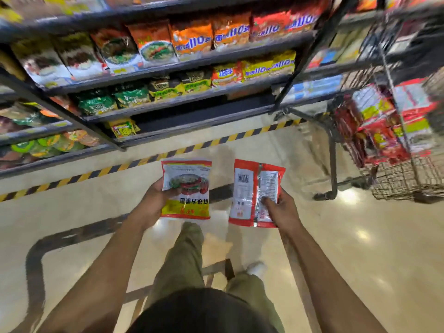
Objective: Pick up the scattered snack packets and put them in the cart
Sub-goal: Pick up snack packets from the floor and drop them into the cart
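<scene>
Grip of left hand (153,200) holds yellow packet (189,205), right hand (282,209) red packet (242,188); both long axes point forward.

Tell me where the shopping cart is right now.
The cart stands at the right edge of the head view, beside the shelving, up and right of the packet gripped by the right hand.

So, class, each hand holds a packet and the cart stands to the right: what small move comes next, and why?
Probably swing both packets right toward the cart. The left hand grips the yellow-and-red packet, the right hand grips the red packet, and neither is over the cart yet.
</scene>
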A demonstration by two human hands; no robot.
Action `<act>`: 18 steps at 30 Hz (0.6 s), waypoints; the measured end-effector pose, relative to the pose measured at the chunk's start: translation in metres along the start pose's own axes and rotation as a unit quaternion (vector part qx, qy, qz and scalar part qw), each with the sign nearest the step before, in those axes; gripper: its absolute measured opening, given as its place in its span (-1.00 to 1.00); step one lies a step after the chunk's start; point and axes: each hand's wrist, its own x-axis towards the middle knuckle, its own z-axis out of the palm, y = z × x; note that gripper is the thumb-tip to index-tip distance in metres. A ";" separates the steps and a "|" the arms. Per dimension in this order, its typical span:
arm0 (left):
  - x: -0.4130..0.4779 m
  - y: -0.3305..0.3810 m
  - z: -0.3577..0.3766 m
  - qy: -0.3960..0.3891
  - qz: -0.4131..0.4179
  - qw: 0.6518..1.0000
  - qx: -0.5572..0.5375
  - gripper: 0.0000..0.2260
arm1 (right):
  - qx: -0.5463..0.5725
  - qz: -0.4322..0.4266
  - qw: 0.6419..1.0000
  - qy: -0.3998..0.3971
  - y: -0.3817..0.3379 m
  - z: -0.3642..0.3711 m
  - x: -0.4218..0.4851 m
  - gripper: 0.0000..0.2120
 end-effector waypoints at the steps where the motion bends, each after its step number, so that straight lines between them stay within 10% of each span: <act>1: -0.011 0.004 0.020 0.005 0.008 1.000 0.014 -0.58 | 0.008 -0.014 1.000 0.004 0.006 -0.023 -0.011 -0.67; 18: -0.116 0.006 0.329 -0.029 0.095 0.975 0.197 -0.68 | 0.089 -0.077 0.982 0.148 0.087 -0.352 -0.156 -0.62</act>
